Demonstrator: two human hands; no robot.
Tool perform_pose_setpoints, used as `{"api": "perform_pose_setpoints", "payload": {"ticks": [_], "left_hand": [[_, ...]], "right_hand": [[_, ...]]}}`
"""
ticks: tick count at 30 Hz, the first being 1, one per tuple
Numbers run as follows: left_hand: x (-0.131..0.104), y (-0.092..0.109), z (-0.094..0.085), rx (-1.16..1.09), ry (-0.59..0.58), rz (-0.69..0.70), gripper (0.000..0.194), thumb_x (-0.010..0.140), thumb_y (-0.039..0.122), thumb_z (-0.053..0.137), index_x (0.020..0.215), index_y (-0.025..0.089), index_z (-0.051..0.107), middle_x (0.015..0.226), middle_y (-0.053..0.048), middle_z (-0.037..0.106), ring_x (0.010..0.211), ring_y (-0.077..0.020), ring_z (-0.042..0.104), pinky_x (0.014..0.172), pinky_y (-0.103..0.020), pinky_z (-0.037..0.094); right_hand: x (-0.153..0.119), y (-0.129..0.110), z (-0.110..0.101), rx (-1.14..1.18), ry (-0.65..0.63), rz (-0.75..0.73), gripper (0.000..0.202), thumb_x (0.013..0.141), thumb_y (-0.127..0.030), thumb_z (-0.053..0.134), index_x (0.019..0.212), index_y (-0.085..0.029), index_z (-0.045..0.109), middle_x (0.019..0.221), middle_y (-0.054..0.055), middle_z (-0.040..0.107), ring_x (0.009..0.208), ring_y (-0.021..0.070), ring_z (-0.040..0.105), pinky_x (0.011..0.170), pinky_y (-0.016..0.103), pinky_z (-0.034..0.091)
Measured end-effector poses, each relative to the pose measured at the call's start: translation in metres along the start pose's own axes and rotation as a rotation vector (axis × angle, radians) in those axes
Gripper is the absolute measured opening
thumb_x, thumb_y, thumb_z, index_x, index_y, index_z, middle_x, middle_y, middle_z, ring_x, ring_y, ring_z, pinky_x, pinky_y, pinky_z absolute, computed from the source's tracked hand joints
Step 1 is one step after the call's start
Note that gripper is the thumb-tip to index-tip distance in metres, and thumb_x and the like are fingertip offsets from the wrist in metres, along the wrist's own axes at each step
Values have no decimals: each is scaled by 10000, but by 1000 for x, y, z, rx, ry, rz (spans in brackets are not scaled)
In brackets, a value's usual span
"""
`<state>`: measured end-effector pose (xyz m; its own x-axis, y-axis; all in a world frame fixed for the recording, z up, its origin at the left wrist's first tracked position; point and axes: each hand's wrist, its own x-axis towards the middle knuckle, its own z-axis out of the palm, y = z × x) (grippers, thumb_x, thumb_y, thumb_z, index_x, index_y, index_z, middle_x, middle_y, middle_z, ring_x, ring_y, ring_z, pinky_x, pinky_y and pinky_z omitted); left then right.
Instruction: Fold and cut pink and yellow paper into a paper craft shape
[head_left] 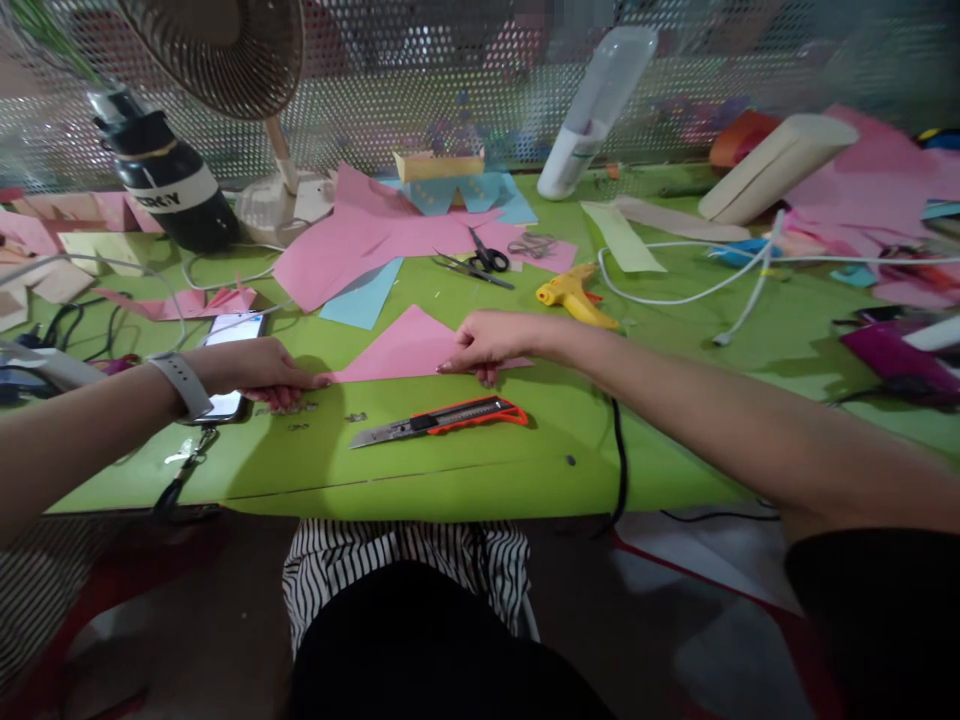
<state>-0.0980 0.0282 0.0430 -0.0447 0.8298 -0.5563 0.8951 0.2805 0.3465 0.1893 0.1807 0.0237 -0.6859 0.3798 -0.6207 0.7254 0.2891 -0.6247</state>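
Currently — both hands [491, 342] on pink paper [409, 340] — left grip unclear.

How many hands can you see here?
2: the left hand at the left corner of the pink paper, the right hand farther right along its near edge.

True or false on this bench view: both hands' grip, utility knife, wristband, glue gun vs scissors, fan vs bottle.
1. The left hand pinches one corner of the pink paper triangle. True.
2. The right hand holds the orange-edged utility knife. False: it is on the pink paper triangle; the knife lies on the green table.
3. The yellow glue gun lies to the right of the scissors. True.
4. The pale wristband is on the right wrist. False: it is on the left.
5. The fan stands to the left of the black bottle. False: it stands to the right.
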Motion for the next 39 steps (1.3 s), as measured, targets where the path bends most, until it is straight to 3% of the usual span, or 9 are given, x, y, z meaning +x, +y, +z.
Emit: {"api": "perform_pose_setpoints", "payload": {"ticks": [3,6,9,13,19,26,30,33,39], "left_hand": [[-4,-9,-6,-142,-117,-213,592,682,772,642,485,215,668,558,-115,676,521,-217,643,524,-359,525],[-10,-10,-13,-182,-72,-290,550,645,718,715,453,208,639,537,-108,661,519,-220,643,551,-359,532],[-20,-2,-14,-181,1,-275,558,661,709,714,486,185,636,518,-94,647,508,-209,636,554,-342,526],[-31,13,-4,-192,40,-225,562,690,703,693,495,180,625,545,-90,668,523,-195,645,535,-301,502],[-33,27,9,-263,57,-111,496,711,669,690,534,207,644,534,-70,683,473,-181,629,469,-262,435],[-37,40,18,-391,34,-39,409,680,564,740,548,201,608,531,-48,685,449,-151,604,498,-246,449],[-33,46,25,-435,7,1,388,669,556,742,587,202,606,531,-29,680,453,-146,605,496,-236,449],[-31,50,25,-455,0,26,369,670,537,748,607,202,610,533,-26,679,449,-146,604,483,-235,441],[-32,55,18,-486,71,107,334,760,523,693,711,193,668,594,-45,694,517,-175,656,489,-251,441]], "right_hand": [[3,3,1,-3,6,-10,401,769,-446,786,603,-180,537,501,-20,603,483,108,617,510,208,486],[3,3,0,-23,-1,-33,398,771,-459,776,598,-186,544,505,-22,603,487,113,612,536,225,491],[1,-4,-2,-142,79,-70,372,763,-427,781,582,-182,566,530,-12,626,516,122,621,578,239,481],[9,-21,-10,-347,396,-179,262,705,-350,826,829,-169,681,795,32,726,692,159,661,655,263,455],[42,-37,-17,-501,493,-340,688,643,-279,862,1268,-154,602,1227,114,613,967,213,607,778,292,444],[54,-35,-26,-432,387,-304,578,661,-329,838,1175,-176,621,986,42,638,825,175,561,670,264,374],[52,-32,-28,-456,397,-322,335,660,-336,828,868,-174,622,785,-14,573,697,132,473,603,256,292],[47,-29,-29,-454,421,-340,355,672,-330,809,638,-190,485,632,-55,460,624,109,394,578,266,237],[35,-25,-43,-93,570,-473,340,715,-247,737,600,-203,419,585,-75,417,603,94,372,586,260,271]]}}
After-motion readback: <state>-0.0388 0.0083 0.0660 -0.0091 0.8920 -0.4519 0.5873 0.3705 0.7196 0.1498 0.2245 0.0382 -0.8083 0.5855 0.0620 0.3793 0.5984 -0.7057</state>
